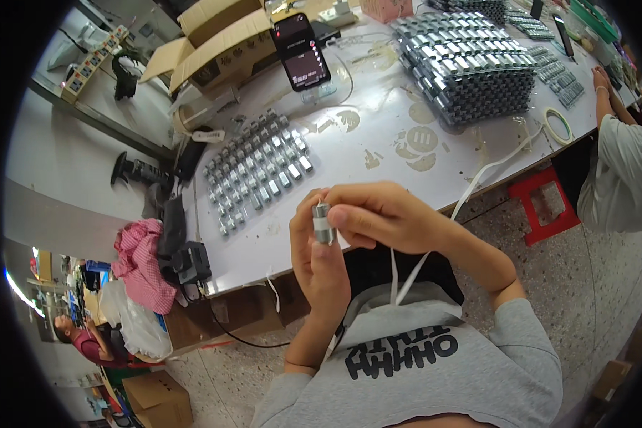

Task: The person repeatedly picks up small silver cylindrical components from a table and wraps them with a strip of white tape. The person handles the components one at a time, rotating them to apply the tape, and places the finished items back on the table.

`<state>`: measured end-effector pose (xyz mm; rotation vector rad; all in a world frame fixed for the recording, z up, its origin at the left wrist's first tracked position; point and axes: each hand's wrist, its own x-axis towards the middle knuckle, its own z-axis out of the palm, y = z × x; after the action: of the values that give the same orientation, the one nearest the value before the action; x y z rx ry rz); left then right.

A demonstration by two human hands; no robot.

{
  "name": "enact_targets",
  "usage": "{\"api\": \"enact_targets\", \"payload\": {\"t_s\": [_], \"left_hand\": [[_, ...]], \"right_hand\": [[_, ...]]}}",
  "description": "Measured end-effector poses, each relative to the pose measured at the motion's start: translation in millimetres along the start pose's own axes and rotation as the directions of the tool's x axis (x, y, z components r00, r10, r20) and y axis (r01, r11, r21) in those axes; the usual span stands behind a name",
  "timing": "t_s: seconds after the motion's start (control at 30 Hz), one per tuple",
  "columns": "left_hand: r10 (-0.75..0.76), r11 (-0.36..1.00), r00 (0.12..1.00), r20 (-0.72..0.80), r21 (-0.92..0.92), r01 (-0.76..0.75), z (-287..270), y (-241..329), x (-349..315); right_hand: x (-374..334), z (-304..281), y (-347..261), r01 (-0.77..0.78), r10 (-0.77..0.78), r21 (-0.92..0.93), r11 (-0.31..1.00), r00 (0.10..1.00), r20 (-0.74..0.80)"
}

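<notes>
In front of me, above the table's near edge, is a small silver motor with a white band round its middle. My left hand grips it upright, with the thumb under its lower end and the fingers behind. My right hand is closed against its upper right side, thumb tip touching the metal. Whatever lies between the right fingertips is hidden. Beyond my left hand, several similar motors lie in slanting rows on the white table.
A tall stack of packed metal cylinders stands at the back right, near a tape roll. A phone stands by an open carton. A white strip runs past my right forearm. Another person sits far right, beside a red stool.
</notes>
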<state>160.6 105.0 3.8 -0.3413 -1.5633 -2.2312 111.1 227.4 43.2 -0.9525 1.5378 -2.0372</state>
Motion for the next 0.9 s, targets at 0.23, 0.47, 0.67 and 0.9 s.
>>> {"api": "enact_targets", "payload": {"t_s": [0.23,0.47,0.67,0.9], "left_hand": [[0.136,0.651,0.91,0.391,0.657,-0.379,-19.5,12.6,23.6],[0.052,0.763,0.971,0.234,0.618,-0.19,-28.3,-1.7,27.7],[0.084,0.738,0.934,0.347,0.608,-0.292,-27.3,-14.0,32.2],[-0.005,0.721,0.926,0.378,0.643,-0.259,-38.1,-8.8,33.1]], "right_hand": [[-5.5,-12.4,12.0,-0.121,0.122,0.023,0.992,0.987,-0.1],[10.7,-21.1,24.8,-0.189,0.131,-0.252,0.949,0.964,-0.231],[5.7,-38.1,27.2,-0.174,0.154,-0.137,0.975,0.977,-0.145],[3.2,-36.9,36.3,-0.217,0.196,-0.1,0.971,0.962,-0.191]]}}
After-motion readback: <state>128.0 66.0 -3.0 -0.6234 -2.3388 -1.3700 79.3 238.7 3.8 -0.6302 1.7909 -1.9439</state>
